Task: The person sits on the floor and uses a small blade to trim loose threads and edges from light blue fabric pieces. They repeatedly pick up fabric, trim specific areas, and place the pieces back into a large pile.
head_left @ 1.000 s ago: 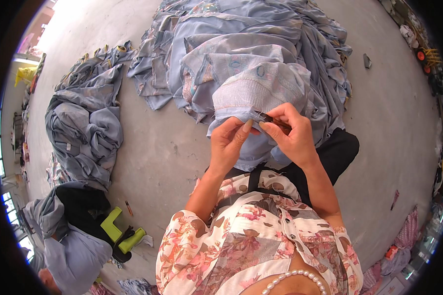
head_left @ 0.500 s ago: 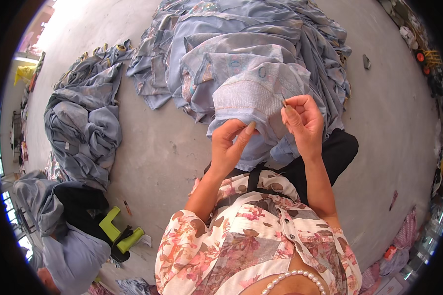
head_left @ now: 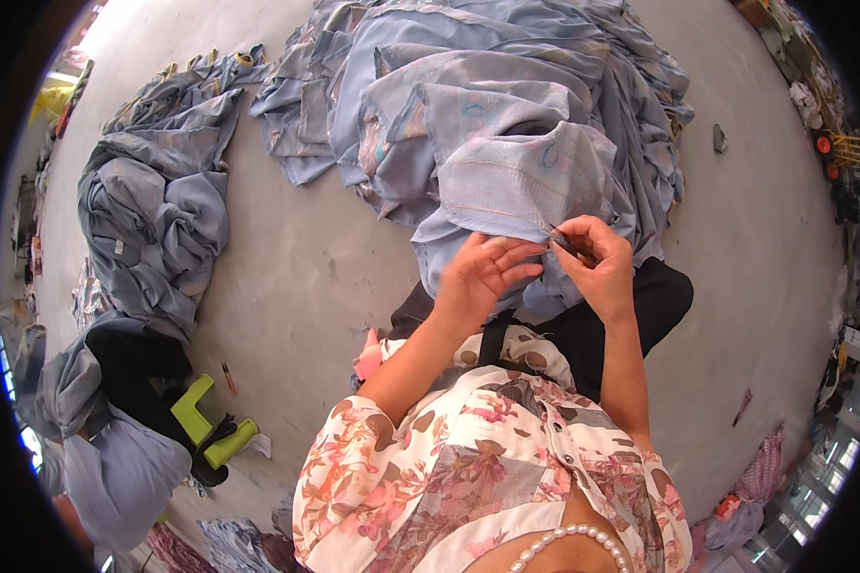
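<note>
A light blue-grey garment [head_left: 506, 186], sheer with a pale woven pattern, is draped over the near side of a big heap and hangs down toward my lap. My left hand [head_left: 478, 277] lies against its lower edge, palm partly turned up and fingers stretched to the right. The thumb rests along the cloth edge. My right hand [head_left: 602, 267] is closed on small dark thread snips [head_left: 569, 246], partly hidden by the fingers. Their tips are at the garment's edge, close to my left fingertips.
The large heap of blue-grey garments [head_left: 487, 57] spreads ahead on the grey floor [head_left: 296, 286]. A second heap [head_left: 158, 210] lies to the left. Another person in dark trousers [head_left: 134, 353] sits at lower left, beside a lime-green stool [head_left: 201, 411] and a small slim tool [head_left: 228, 378].
My right hand has lowered the snips to the cloth edge. My left hand has moved right and its fingers have straightened out from their pinch on the cloth.
</note>
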A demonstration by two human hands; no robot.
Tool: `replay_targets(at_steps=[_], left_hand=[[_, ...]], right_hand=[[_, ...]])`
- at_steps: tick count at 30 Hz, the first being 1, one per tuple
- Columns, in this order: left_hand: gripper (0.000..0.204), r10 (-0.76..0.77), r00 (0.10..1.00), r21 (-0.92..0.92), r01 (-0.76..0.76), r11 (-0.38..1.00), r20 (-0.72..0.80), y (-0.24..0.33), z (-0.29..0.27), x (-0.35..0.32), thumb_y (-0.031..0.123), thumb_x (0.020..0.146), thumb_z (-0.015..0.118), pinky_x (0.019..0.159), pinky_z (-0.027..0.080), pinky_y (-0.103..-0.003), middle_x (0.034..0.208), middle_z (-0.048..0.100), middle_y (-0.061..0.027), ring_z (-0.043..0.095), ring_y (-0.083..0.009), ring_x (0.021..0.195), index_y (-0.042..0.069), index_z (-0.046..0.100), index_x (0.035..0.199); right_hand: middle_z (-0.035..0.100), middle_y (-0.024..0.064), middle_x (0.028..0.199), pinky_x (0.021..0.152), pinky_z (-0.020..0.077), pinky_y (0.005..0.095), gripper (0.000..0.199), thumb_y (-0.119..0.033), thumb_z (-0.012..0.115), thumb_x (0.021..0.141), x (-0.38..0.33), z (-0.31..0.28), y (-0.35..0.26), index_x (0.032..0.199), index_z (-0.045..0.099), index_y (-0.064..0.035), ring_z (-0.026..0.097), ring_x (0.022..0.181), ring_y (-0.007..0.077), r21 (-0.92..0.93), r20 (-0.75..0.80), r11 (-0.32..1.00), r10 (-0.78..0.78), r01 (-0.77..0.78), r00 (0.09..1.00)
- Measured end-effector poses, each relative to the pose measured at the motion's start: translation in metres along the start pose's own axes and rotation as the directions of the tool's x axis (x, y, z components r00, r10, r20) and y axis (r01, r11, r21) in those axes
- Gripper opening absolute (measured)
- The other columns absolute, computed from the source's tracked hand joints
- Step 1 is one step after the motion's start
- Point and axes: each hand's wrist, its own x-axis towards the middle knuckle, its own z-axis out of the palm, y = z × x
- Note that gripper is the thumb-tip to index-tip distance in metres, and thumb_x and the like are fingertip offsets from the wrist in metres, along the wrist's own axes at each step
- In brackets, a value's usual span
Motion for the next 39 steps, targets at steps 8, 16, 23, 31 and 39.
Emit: replay_targets(at_steps=[8,16,23,31,39], left_hand=[[0.025,0.135,0.983,0.054,-0.129,0.990,-0.127,0.017,-0.004,0.007,0.021,0.096,0.046,0.083,0.053,-0.040,0.105,0.064,-0.0120,0.063,-0.0220,0.096,0.001,0.055,0.109],[0.021,0.221,0.968,0.225,-0.190,0.956,-0.122,0.028,0.014,0.004,0.019,0.095,0.051,0.077,0.056,-0.036,0.095,0.066,-0.0074,0.066,-0.0185,0.087,0.002,0.058,0.105],[0.019,0.224,0.964,0.283,-0.177,0.943,-0.142,0.030,0.020,0.002,0.018,0.096,0.051,0.069,0.058,-0.032,0.087,0.065,-0.0042,0.064,-0.0111,0.076,0.002,0.060,0.100],[0.020,0.217,0.969,0.303,-0.172,0.937,-0.121,0.028,0.021,0.002,0.018,0.094,0.053,0.065,0.059,-0.032,0.090,0.066,-0.0079,0.066,-0.0133,0.076,0.000,0.061,0.100],[0.021,0.469,0.883,0.656,-0.348,0.670,-0.010,0.014,0.020,0.000,0.013,0.092,0.058,0.074,0.050,-0.027,0.096,0.067,-0.0080,0.062,-0.0106,0.085,-0.001,0.064,0.106]], right_hand=[[0.063,0.0002,0.080,0.059,0.0420,0.0157,0.016,0.000,0.067,0.080,-0.006,-0.015,0.005,0.093,0.058,0.0003,0.055,0.070,0.0013,-0.081,0.044,0.996,0.046,-0.042,0.998],[0.060,0.0089,0.076,0.056,0.0495,0.0262,0.032,-0.015,0.073,0.077,0.000,0.008,-0.031,0.100,0.055,-0.0019,0.060,0.062,0.0161,-0.452,0.014,0.820,-0.387,0.351,0.922],[0.059,0.0070,0.069,0.051,0.0476,0.0292,0.027,-0.016,0.073,0.077,0.002,0.020,-0.027,0.094,0.056,-0.0039,0.060,0.058,0.0189,-0.521,0.060,0.755,-0.433,0.398,0.899],[0.060,0.0081,0.069,0.051,0.0464,0.0280,0.024,-0.012,0.073,0.076,0.004,0.028,-0.022,0.091,0.057,-0.0041,0.059,0.056,0.0175,-0.535,0.021,0.749,-0.452,0.392,0.892],[0.058,0.0014,0.073,0.054,0.0465,0.0202,0.028,-0.011,0.072,0.079,0.009,0.002,-0.034,0.101,0.059,-0.0013,0.053,0.062,0.0054,-0.361,-0.095,0.857,-0.425,0.367,0.900]])
